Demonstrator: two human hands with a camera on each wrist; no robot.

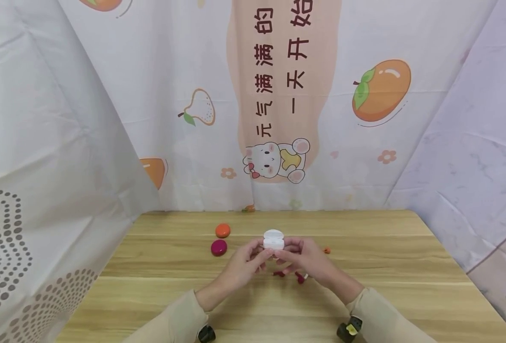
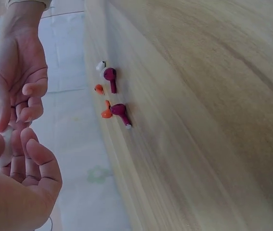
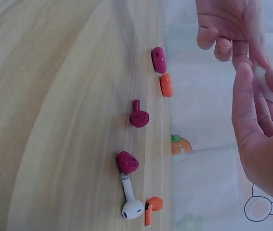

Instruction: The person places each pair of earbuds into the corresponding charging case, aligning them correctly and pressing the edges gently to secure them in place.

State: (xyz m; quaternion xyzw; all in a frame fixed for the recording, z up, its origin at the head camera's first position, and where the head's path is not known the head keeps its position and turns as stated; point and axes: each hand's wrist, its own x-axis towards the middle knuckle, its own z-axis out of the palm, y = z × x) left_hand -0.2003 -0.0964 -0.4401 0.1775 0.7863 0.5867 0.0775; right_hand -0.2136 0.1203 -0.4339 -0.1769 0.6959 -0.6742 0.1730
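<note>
Both hands hold a small white earbud case (image 1: 273,243) above the table, its lid raised. My left hand (image 1: 245,261) grips it from the left side and my right hand (image 1: 306,259) from the right, thumbs at the front. In the right wrist view, fingers largely cover the case (image 3: 266,86). Whether anything sits inside cannot be made out. Below the hands lie loose earbuds: a magenta one (image 3: 139,118), another magenta one (image 3: 127,162), a white one (image 3: 132,208) and an orange one (image 3: 154,204). The left wrist view shows a second orange earbud (image 2: 98,89).
A closed magenta case (image 1: 218,247) and an orange case (image 1: 223,230) rest on the wooden table (image 1: 171,267), left of the hands. A printed curtain (image 1: 201,152) hangs behind the table's far edge, and patterned cloth (image 1: 64,166) hangs at the left.
</note>
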